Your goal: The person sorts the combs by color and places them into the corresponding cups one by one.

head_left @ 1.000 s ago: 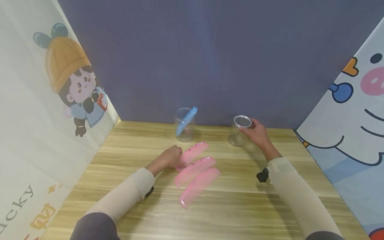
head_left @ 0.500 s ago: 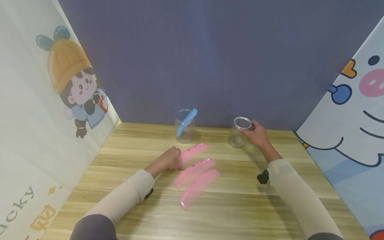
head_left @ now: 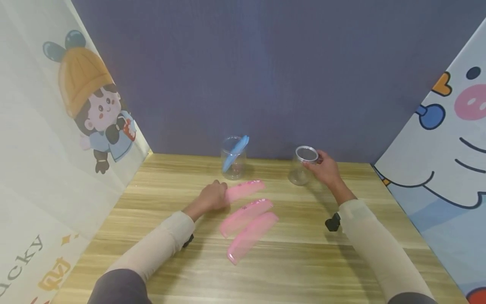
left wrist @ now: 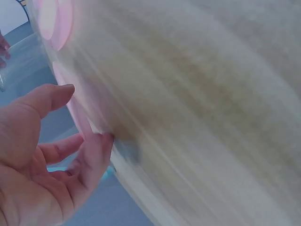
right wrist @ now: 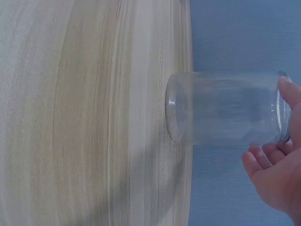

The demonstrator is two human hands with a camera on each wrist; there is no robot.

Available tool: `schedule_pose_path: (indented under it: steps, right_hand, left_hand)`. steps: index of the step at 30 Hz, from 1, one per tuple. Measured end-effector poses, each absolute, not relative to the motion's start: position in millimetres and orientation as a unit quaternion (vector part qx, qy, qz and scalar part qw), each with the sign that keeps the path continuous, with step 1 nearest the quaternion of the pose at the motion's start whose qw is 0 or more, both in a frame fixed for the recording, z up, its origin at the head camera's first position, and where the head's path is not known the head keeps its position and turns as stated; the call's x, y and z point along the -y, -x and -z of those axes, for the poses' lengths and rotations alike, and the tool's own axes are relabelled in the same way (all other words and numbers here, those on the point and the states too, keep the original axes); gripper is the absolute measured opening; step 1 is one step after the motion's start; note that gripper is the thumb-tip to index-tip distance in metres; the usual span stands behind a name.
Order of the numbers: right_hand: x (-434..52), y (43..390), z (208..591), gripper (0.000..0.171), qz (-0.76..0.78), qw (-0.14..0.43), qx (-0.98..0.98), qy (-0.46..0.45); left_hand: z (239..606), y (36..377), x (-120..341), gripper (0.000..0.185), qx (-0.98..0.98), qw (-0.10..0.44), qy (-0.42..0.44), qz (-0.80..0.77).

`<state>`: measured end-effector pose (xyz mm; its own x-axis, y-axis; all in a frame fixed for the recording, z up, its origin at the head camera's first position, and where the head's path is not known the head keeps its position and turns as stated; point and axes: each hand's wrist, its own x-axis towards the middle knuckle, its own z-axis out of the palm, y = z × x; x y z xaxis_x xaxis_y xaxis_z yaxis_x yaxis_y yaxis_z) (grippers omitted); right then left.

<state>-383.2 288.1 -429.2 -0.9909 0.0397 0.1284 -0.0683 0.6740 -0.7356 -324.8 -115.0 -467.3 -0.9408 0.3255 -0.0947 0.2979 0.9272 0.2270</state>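
Nearest, two pink combs [head_left: 248,226] lie side by side on the wooden table [head_left: 303,261]. Beyond them the left hand [head_left: 211,196] pinches a third pink comb [head_left: 243,190] by its end, tilted as though to lift it. Farther back, the right hand [head_left: 325,169] curls its fingertips on the rim of an empty clear jar [head_left: 301,166], steadying it upright. Another jar [head_left: 232,158] holds a blue comb [head_left: 235,153].

A pink comb [head_left: 243,189] lies flat on the tabletop [head_left: 303,253], angled; an empty clear jar [head_left: 301,166] stands near the back wall.

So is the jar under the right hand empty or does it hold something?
Empty: the clear jar stands upright, nothing showing inside, right hand at its rim.
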Motion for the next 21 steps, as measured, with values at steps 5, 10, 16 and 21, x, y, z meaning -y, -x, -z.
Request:
schedule_pose_path:
  steps: [5, 10, 16, 21]
  right_hand:
    - [-288.8, 384.7, 430.4, 0.09, -0.402, 0.073, 0.913, -0.006]
    - [-288.8, 384.8, 430.7, 0.089, -0.396, 0.074, 0.915, -0.003]
    - [-289.3, 383.1, 429.2, 0.089, -0.388, 0.069, 0.919, 0.003]
    - [-287.7, 382.9, 428.0, 0.083, -0.385, 0.084, 0.919, 0.0]
  left_hand:
    - [465.7, 328.5, 119.8, 0.038, -0.975, 0.076, -0.155, -0.138]
    - [461.9, 331.0, 125.2, 0.037, -0.974, 0.093, -0.146, -0.149]
    - [455.5, 332.7, 129.7, 0.035, -0.97, 0.095, -0.152, -0.162]
    - [451.5, 334.0, 135.5, 0.043, -0.964, 0.068, -0.168, -0.196]
